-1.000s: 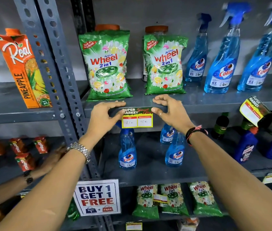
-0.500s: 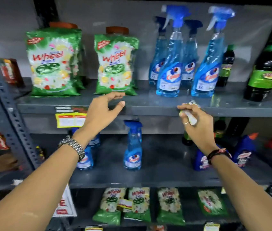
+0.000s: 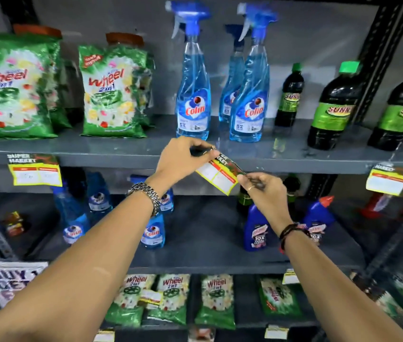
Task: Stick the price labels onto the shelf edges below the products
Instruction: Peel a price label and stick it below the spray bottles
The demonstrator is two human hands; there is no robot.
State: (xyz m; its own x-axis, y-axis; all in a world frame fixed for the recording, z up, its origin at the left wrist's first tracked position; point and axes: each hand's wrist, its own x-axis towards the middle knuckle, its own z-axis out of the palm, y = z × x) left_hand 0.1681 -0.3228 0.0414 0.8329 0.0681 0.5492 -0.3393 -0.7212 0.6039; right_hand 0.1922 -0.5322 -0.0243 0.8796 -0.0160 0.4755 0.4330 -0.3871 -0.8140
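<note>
So the price label is up in the air right in front of the top shelf edge, tilted, lower corner pointing down, just below the two blue spray bottles. It's yellow with white price boxes and a dark strip along the top. Can't tell if it's touching the shelf edge or just in front of it.

Left hand has a closed pinch grip on the label's upper left end, thumb and fingers pressed together on the dark strip. Right hand pinches the right end the same way, grip shut tight on the paper. There's a metal watch on the left wrist and a dark cord bracelet on the right.

Further left along the same shelf edge, a matching label is already stuck on, below the green detergent bags. Another label hangs near the right end of the edge, below the dark bottles with green caps.

The shelf below carries more spray bottles and a couple of dark blue cleaner bottles. The bottom shelf has small green detergent packs, and a "buy 1 get 1" sign sits at the lower left.
</note>
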